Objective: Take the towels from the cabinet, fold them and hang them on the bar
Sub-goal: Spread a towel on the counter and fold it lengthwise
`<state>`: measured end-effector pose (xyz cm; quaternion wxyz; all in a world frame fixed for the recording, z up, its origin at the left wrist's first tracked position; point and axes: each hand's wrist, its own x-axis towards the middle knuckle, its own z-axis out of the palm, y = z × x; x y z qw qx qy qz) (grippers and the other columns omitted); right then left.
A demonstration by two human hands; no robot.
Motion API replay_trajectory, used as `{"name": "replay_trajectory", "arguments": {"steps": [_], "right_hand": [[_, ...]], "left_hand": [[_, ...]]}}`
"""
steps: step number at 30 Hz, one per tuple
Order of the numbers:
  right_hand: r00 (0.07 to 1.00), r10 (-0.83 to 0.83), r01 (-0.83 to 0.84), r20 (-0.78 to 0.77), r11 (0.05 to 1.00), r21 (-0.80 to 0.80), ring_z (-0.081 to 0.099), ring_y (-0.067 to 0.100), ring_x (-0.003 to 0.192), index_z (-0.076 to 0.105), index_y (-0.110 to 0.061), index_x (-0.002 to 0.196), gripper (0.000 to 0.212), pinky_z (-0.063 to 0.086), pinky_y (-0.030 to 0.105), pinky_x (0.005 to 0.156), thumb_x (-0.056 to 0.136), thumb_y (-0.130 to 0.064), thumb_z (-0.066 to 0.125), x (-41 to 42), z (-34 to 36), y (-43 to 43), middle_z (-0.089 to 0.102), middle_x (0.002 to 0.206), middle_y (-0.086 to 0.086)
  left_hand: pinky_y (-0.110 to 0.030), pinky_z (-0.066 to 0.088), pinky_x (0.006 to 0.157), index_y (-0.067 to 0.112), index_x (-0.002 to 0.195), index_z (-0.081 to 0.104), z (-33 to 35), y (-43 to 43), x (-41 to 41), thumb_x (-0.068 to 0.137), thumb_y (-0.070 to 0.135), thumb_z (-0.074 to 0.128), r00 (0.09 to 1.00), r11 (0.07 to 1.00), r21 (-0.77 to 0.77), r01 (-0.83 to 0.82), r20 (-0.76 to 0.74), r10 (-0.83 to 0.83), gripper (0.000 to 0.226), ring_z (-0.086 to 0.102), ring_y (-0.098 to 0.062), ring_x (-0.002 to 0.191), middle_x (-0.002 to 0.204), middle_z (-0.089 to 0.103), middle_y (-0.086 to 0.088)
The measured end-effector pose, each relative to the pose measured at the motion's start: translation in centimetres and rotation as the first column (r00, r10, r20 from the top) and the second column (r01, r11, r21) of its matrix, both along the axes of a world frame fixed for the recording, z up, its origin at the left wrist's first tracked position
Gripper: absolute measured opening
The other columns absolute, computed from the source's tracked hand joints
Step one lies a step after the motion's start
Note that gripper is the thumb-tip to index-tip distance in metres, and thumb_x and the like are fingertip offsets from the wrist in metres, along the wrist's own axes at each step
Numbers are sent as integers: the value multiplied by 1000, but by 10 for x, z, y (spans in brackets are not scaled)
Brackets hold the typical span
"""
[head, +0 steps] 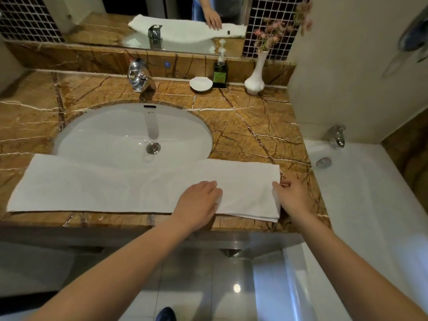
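A long white towel [97, 188] lies flat along the front of the brown marble counter [254, 126], folded lengthwise, its far edge overlapping the rim of the sink [129, 133]. My left hand [199, 202] rests flat on the towel right of its middle, fingers straight. My right hand [293, 196] is at the towel's right end, thumb and fingers pinching its edge. No cabinet or towel bar is in sight.
A chrome tap [137, 76], white soap dish [200, 84], dark soap bottle [220, 71] and white vase with pink flowers [256, 75] line the back ledge under the mirror. A white bathtub [370, 205] with its spout [335, 135] adjoins on the right.
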<state>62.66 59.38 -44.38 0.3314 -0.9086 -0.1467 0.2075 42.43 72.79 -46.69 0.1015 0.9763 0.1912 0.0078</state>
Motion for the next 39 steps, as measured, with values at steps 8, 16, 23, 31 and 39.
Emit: {"name": "replay_trajectory", "arguments": {"steps": [8, 16, 23, 31, 39], "right_hand": [[971, 219, -233, -94, 956, -180, 45, 18, 60, 50, -14, 61, 29, 28, 28, 52, 78, -27, 69, 5, 0, -24, 49, 64, 5], [922, 51, -36, -385, 998, 47, 61, 18, 54, 60, -8, 68, 19, 53, 26, 54, 84, -8, 70, 11, -5, -27, 68, 78, 12], [968, 248, -252, -49, 962, -109, 68, 21, 65, 64, -10, 76, 14, 59, 41, 65, 78, -19, 73, 1, -21, -33, 68, 75, 5], [908, 410, -374, 90, 887, -270, 59, 21, 75, 57, -11, 81, 16, 51, 35, 66, 83, -25, 65, -2, -18, -30, 63, 85, 5], [887, 385, -280, 254, 887, -367, 58, 24, 98, 45, -15, 115, 47, 51, 35, 69, 76, -16, 72, -5, -8, -22, 57, 109, 4]], "left_hand": [[-35, 44, 95, 23, 126, 52, -1, -11, 17, 91, 45, 50, 994, 994, 22, 108, 33, -109, 42, 50, -21, 123, 138, 50, -2], [-42, 53, 86, 14, 120, 63, 2, -16, 28, 72, 8, 73, 983, 981, 75, 179, 22, -181, 50, 62, -31, 109, 125, 63, -11], [-35, 15, 117, 25, 151, 12, -1, -5, 22, 91, -3, 44, 972, 981, 121, 150, -197, -125, 73, 10, -21, 147, 160, 6, -2], [-33, 7, 118, 28, 150, -11, 0, 17, 6, 86, -11, 48, 944, 982, 177, 65, -331, -3, 96, -4, -21, 147, 159, -12, -4], [-33, 4, 118, 37, 149, -4, 2, 27, -1, 78, 10, 55, 944, 997, -68, 26, -327, -47, 96, -8, -15, 146, 159, -13, 3]]}}
